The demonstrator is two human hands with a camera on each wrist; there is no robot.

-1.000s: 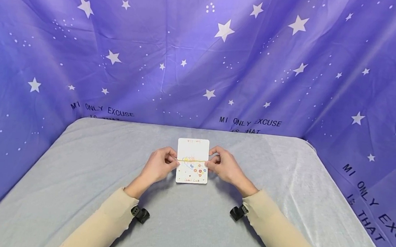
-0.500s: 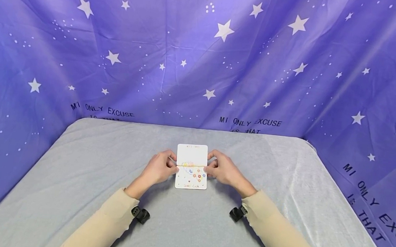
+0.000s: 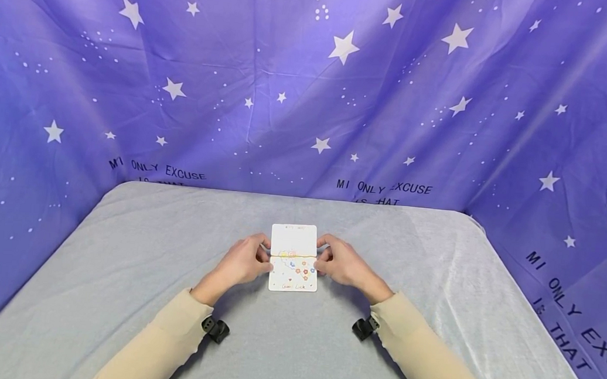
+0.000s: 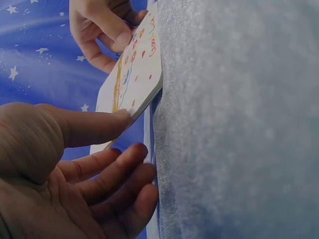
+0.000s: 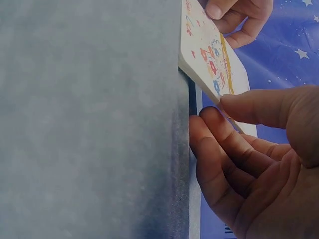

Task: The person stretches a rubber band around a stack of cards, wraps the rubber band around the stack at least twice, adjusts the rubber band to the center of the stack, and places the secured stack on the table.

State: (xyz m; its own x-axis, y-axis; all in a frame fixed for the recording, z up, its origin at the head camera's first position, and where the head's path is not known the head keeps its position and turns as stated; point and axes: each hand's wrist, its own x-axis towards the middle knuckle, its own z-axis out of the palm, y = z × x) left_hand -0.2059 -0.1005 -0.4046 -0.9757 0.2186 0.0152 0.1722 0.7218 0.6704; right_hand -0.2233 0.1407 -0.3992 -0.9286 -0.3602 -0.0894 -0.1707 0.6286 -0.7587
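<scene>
A white card point(image 3: 292, 274) with drawn flowers, small hearts and red "Good Luck" lettering is at mid-table in the head view. A thin yellow band point(image 3: 301, 257) crosses its middle. My left hand point(image 3: 246, 259) pinches the left edge, thumb on the face and fingers behind. On the opposite edge, my right hand point(image 3: 343, 261) grips the same way. Both wrist views show the card slanted, its lettered near edge low by the cloth and the far part raised. The underside is hidden.
A grey cloth point(image 3: 292, 347) covers the table. Behind and at both sides hangs a purple curtain point(image 3: 291, 65) with white stars. Black wrist cameras sit at the left cuff point(image 3: 192, 302) and the right cuff point(image 3: 382, 306).
The card has come a little nearer to the person and lower in the head view, with both hands moving along. The grip at both edges stays.
</scene>
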